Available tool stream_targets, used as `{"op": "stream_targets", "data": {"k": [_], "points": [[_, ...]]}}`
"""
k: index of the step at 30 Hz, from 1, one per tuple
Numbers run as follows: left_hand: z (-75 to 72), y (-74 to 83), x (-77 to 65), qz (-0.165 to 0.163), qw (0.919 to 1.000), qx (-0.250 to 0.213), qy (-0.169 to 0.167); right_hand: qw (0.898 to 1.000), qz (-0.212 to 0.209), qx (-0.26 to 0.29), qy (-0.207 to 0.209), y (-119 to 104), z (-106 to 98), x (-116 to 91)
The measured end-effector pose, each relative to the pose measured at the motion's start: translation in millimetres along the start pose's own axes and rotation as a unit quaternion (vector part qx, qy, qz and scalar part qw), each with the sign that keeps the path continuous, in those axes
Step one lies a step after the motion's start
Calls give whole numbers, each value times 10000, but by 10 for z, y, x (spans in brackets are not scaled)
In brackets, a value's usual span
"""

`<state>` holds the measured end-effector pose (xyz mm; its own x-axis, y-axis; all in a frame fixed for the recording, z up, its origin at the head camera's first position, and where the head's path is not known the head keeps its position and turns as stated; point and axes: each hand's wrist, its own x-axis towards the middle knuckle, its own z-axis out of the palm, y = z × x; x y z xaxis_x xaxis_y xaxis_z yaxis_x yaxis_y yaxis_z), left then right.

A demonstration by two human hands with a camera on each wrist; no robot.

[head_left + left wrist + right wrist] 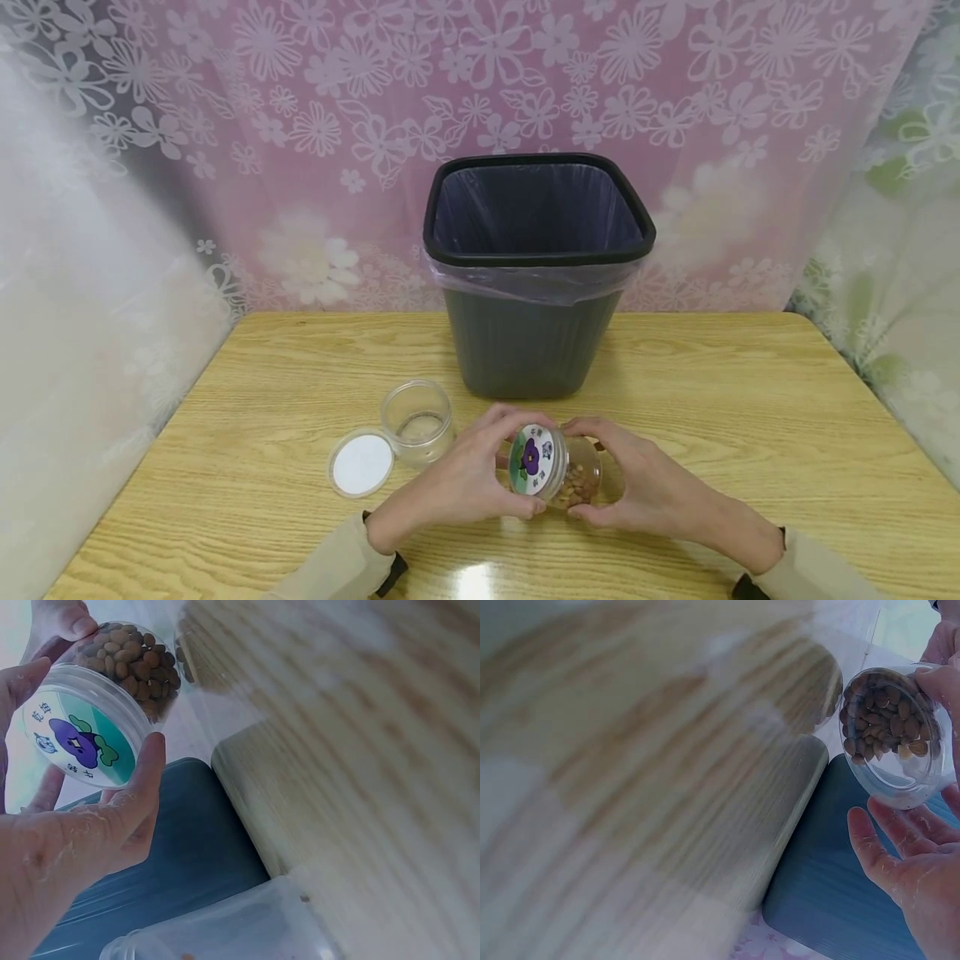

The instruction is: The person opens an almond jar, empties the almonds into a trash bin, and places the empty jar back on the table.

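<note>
A clear round jar [585, 479] lies tilted on its side between both hands, just above or on the table. Brown nuts [889, 712] that look like almonds fill part of it. Its lid [534, 460] bears a label with a purple flower-like drawing and faces left. My left hand [476, 475] grips the lid end, thumb below and fingers over the top. Around the base end, my right hand [652, 479] holds the jar between thumb and fingers. To the left stands a clear open jar [420, 425], with a white-centred round lid [363, 464] flat beside it.
Behind the hands, a dark waste bin [528, 333] with a thin purple liner stands on the wood-grain table [750, 400]. A pink flowered curtain [337, 150] hangs at the back, with pale sheets at both sides.
</note>
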<state>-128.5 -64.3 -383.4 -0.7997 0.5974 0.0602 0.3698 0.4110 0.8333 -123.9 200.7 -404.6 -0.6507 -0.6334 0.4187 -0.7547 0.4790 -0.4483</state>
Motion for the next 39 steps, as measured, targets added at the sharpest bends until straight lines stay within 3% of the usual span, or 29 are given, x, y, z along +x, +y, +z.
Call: {"op": "stream_targets", "data": {"k": [18,27,31,39], "points": [[2,13,3,-552,9975,-433,102,10000,53,-11,24,-4,1,14],[-5,22,-8,-690,9967,-414,70,9999,88,52,29,-5,4,21],[-33,27,-17,-624,9976,-316,7,9998,146,135,-41,-2,-4,26],[-108,25,-29,75,9994,-233,-233,9993,20,326,-164,19,-42,22]]}}
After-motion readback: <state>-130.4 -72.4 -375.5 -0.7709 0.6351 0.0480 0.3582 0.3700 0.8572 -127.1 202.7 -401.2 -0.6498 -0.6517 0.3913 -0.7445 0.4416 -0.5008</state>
